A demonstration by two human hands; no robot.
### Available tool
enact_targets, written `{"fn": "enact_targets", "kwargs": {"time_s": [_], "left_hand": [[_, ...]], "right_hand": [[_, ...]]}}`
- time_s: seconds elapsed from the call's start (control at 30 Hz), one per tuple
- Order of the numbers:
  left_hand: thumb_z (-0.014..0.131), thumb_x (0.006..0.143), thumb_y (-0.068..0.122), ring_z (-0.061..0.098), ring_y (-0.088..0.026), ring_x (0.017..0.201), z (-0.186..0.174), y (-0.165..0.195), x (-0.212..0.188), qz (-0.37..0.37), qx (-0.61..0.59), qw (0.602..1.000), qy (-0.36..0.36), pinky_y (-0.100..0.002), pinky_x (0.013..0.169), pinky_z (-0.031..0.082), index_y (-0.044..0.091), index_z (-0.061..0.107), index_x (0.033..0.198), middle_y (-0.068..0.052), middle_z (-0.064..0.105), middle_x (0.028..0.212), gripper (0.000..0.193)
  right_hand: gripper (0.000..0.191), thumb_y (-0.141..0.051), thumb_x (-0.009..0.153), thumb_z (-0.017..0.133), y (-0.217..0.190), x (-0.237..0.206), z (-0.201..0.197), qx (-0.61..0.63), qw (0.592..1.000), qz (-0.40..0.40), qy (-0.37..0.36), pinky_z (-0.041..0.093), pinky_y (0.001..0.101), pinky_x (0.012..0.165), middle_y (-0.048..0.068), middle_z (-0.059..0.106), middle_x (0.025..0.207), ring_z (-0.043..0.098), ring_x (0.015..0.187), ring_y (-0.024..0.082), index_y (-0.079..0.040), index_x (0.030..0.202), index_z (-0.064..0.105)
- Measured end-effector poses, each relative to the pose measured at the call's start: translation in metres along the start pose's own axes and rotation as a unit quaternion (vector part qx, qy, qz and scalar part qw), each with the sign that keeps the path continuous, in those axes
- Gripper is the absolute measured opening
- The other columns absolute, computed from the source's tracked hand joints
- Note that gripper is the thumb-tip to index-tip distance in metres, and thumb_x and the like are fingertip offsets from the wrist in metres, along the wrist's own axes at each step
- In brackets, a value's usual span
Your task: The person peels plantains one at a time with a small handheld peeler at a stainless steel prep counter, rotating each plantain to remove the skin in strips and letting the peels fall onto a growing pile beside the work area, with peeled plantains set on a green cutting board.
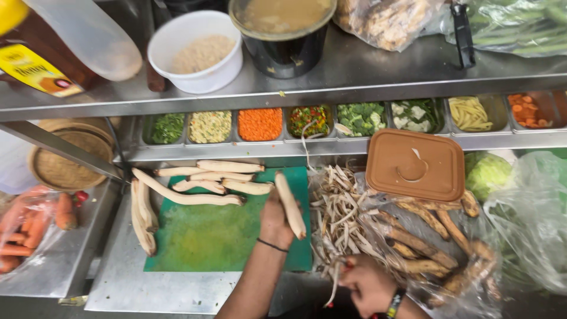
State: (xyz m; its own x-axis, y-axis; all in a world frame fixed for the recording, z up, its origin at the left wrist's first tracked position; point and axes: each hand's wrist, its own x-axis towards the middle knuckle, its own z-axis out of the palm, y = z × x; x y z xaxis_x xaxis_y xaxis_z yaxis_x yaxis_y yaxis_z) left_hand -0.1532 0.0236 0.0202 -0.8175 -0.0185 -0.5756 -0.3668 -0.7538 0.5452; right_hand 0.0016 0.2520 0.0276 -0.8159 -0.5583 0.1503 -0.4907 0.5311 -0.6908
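left hand (275, 221) grips a peeled root (290, 204) over the right edge of the green cutting board (218, 236). right hand (367, 282) is closed on a peeler, near the peel pile (339, 212). risk: the slippery root may drop off the board edge.

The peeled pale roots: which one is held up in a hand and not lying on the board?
The peeled root in the left hand, at the right edge of the green cutting board. The other peeled roots lie flat, untouched.
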Motion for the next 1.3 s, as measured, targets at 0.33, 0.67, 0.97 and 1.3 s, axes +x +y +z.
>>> {"fn": "enact_targets", "kwargs": {"time_s": [0.33, 0.67, 0.97, 1.3], "left_hand": [[0.053, 0.107, 0.047, 0.057, -0.027, 0.110, 0.015, 0.084, -0.016, 0.130, -0.170, 0.973, 0.081, -0.043, 0.107, 0.048, 0.001, 0.036, 0.134, -0.018, 0.055, 0.119, 0.055], [0.055, 0.099, 0.027, 0.061, -0.006, 0.107, -0.010, -0.077, -0.110, -0.083, 0.339, 0.847, -0.402, -0.022, 0.096, 0.049, 0.013, 0.064, 0.126, 0.002, 0.067, 0.113, 0.031], [0.062, 0.093, 0.020, 0.067, -0.013, 0.081, 0.032, -0.100, -0.106, 0.333, 0.528, 0.742, -0.245, -0.029, 0.071, 0.055, 0.006, 0.068, 0.111, -0.007, 0.073, 0.094, 0.023], [0.060, 0.095, 0.034, 0.050, -0.039, 0.126, 0.161, -0.197, -0.079, 0.222, 0.808, 0.322, -0.440, -0.055, 0.105, 0.034, 0.013, 0.060, 0.136, -0.019, 0.056, 0.140, 0.046]], "right_hand": [[0.014, -0.006, 0.073, 0.070, 0.021, -0.031, 0.033, 0.288, 0.930, 0.227, -0.017, 0.047, 0.0399, 0.045, 0.007, 0.056, 0.070, 0.061, 0.053, 0.026, -0.008, 0.082, 0.058], [0.020, -0.033, 0.101, 0.054, -0.003, -0.051, 0.016, 0.913, 0.364, 0.138, -0.119, 0.037, 0.0270, 0.047, -0.007, 0.042, 0.064, 0.043, 0.047, 0.008, -0.016, 0.093, 0.047], [0.020, -0.031, 0.096, 0.058, 0.004, -0.109, 0.024, 0.874, 0.456, 0.168, -0.018, 0.041, 0.0321, 0.049, -0.001, 0.045, 0.066, 0.048, 0.052, 0.016, -0.014, 0.089, 0.049], [0.019, -0.024, 0.087, 0.059, 0.019, -0.202, 0.019, 0.657, 0.536, 0.362, 0.387, 0.041, 0.0366, 0.039, 0.006, 0.044, 0.057, 0.046, 0.041, 0.022, -0.008, 0.081, 0.050]]}}
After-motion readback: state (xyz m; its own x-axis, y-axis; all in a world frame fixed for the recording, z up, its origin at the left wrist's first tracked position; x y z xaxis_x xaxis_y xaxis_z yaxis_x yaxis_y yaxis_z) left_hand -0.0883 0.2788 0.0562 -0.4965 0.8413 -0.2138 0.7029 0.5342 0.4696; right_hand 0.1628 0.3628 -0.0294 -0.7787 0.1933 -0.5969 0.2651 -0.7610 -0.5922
